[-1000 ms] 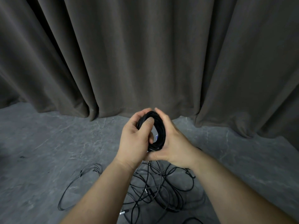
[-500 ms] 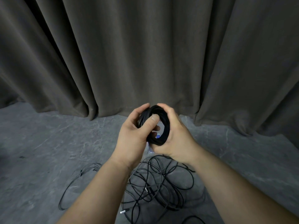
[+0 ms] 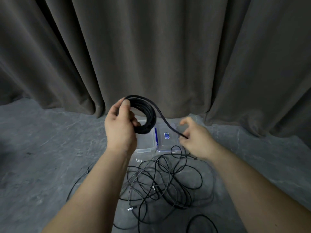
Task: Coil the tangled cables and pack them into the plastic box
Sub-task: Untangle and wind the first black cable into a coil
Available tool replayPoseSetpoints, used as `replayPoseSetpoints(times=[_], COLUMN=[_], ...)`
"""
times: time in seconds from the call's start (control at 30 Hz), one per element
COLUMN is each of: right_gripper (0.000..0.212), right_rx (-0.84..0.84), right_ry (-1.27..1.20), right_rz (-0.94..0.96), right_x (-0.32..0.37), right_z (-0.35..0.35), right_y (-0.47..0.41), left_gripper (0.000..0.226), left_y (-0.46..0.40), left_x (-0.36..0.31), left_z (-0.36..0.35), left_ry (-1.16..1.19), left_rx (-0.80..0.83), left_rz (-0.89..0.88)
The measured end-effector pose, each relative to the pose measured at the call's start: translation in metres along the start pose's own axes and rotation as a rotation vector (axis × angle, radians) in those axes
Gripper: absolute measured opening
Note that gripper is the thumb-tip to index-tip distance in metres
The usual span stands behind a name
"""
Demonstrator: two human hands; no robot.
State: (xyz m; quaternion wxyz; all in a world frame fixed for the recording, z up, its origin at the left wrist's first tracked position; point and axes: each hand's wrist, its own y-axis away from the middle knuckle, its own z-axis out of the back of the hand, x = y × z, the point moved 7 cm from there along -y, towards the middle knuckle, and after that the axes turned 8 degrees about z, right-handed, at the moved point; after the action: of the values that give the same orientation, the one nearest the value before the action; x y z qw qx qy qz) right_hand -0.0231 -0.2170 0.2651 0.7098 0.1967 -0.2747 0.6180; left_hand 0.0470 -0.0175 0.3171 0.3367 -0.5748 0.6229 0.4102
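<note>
My left hand [image 3: 120, 127] grips a black coiled cable [image 3: 148, 120], held up above the floor. The coil's loose tail [image 3: 165, 122] runs down to the right, and my right hand [image 3: 196, 139] pinches its end. Beneath the hands lies the clear plastic box [image 3: 145, 145], open, with its clear lid [image 3: 168, 142] carrying a blue label beside it on the right. A tangle of thin black cables [image 3: 161, 184] with metal plugs is spread on the floor in front of the box.
The floor [image 3: 50, 148] is grey stone-like material. A heavy grey curtain [image 3: 151, 47] hangs close behind the box. One more cable loop [image 3: 202, 222] lies at the bottom right, and a thin loop [image 3: 77, 184] strays to the left.
Both hands held the coil together before. My right hand has now drawn away to the right and down with the cable's tail, uncovering the box and lid.
</note>
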Motion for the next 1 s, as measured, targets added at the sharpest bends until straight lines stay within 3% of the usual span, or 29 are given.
replayPoseSetpoints(times=[0.07, 0.2, 0.3, 0.4, 0.47, 0.53, 0.73, 0.83, 1.0], right_gripper=[0.021, 0.006, 0.006, 0.014, 0.025, 0.032, 0.027, 0.022, 0.023], right_rx=[-0.134, -0.320, -0.195, 0.033, 0.181, 0.218, -0.111, -0.221, -0.320], right_ry=[-0.084, -0.063, 0.158, 0.265, 0.171, -0.050, -0.610, -0.651, -0.570], right_rz=[-0.037, 0.035, 0.141, 0.266, 0.295, 0.308, 0.317, 0.259, 0.229], right_x=[-0.010, -0.003, 0.018, 0.053, 0.073, 0.084, 0.076, 0.067, 0.059], right_z=[0.012, 0.032, 0.026, 0.021, 0.018, 0.021, 0.046, 0.048, 0.047], right_y=[0.001, 0.007, 0.009, 0.013, 0.018, 0.020, 0.014, 0.012, 0.008], left_gripper=[0.017, 0.031, 0.032, 0.037, 0.036, 0.035, 0.026, 0.021, 0.038], left_y=[-0.006, -0.011, -0.010, -0.008, -0.002, 0.006, 0.023, 0.031, 0.034], left_x=[-0.002, 0.000, -0.002, -0.001, 0.005, 0.013, 0.028, 0.032, 0.036], left_z=[0.011, 0.020, 0.021, 0.016, 0.005, -0.008, -0.029, -0.036, -0.041], left_ry=[0.028, 0.029, -0.080, -0.352, -0.494, -0.574, -0.531, -0.469, -0.427], left_rx=[-0.076, -0.173, -0.183, -0.128, -0.031, 0.097, 0.351, 0.400, 0.449], left_rz=[-0.014, -0.043, -0.097, -0.166, -0.184, -0.178, -0.059, -0.007, 0.009])
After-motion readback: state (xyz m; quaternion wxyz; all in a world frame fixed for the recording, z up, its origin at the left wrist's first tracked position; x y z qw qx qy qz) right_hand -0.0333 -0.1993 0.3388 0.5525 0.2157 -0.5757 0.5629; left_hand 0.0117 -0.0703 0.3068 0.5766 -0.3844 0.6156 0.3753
